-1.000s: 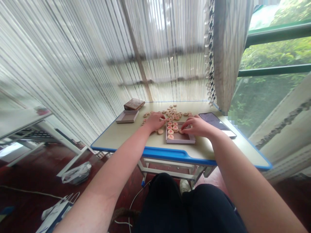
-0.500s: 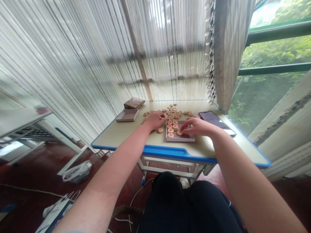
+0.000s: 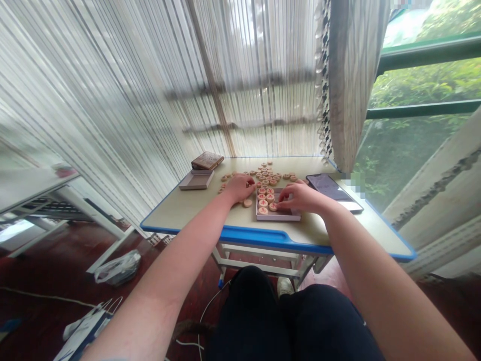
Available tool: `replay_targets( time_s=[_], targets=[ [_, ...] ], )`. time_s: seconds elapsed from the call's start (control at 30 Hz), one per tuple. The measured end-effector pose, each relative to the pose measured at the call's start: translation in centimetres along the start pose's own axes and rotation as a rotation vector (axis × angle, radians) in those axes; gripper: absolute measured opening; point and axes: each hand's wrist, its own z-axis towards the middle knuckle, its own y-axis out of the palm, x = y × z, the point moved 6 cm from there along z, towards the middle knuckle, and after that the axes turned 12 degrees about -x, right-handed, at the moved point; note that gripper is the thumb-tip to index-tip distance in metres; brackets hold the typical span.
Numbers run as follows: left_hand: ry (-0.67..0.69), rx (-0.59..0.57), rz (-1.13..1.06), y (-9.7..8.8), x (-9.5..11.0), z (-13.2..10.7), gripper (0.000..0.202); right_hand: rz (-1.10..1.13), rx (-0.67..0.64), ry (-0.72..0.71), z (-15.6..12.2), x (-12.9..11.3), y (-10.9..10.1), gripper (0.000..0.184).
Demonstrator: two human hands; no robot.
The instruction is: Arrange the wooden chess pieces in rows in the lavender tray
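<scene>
A shallow open box (image 3: 278,217) stands on the table (image 3: 195,213), with several round wooden Chinese chess pieces with red characters lined up in its left part. My right hand (image 3: 298,196) reaches into the box from the right, its fingers closed on the edge of a Chinese chess piece (image 3: 273,206) lying flat beside the left column. Just left of the box is my left hand (image 3: 240,187), its fingers curled together; what they hold, if anything, is hidden. A loose piece (image 3: 247,203) lies below that hand. More loose pieces (image 3: 266,173) are scattered behind the box.
A second shallow tray (image 3: 197,180) and a brown patterned box (image 3: 208,160) are at the table's back left. To the right of my right hand lies a phone (image 3: 330,190). Striped curtains (image 3: 255,100) hang behind the table. A plastic bag (image 3: 118,268) rests on the floor.
My right hand has slid the Chinese chess piece a little left inside the box, up to the left column. My left hand has stayed almost in place.
</scene>
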Motion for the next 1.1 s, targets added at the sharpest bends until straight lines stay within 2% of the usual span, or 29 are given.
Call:
replay_targets(
  time_s=[0.3, 0.47, 0.53, 0.67, 0.7, 0.77, 0.93, 1.1],
  targets=[
    [-0.001, -0.001, 0.017, 0.1, -0.1, 0.1, 0.031, -0.03, 0.017, -0.003, 0.3, 0.2, 0.4, 0.038],
    [-0.005, -0.002, 0.018, 0.0, 0.0, 0.0, 0.029, 0.027, 0.051, -0.008, 0.2, 0.4, 0.0, 0.036],
    [0.004, 0.002, 0.021, 0.1, 0.0, 0.0, 0.03, 0.071, 0.15, 0.012, 0.4, 1.1, -0.4, 0.035],
    [0.027, 0.014, 0.03, 0.3, -0.1, 0.2, 0.031, 0.056, 0.495, 0.094, 0.9, 2.8, -1.5, 0.035],
    [0.031, 0.018, 0.029, 0.3, -0.1, 0.2, 0.031, 0.05, 0.518, 0.089, 1.3, 3.0, -1.4, 0.037],
    [0.037, 0.019, 0.024, 0.3, -0.1, 0.3, 0.03, 0.073, 0.462, 0.056, 2.2, 2.9, -0.9, 0.044],
    [0.025, 0.007, 0.019, 0.3, -0.1, 0.3, 0.03, 0.144, 0.189, 0.059, 3.3, 2.7, 0.3, 0.061],
    [0.032, 0.008, 0.024, 0.2, -0.1, 0.2, 0.033, -0.008, 0.228, 0.237, 2.9, 4.4, -0.4, 0.066]
  ],
)
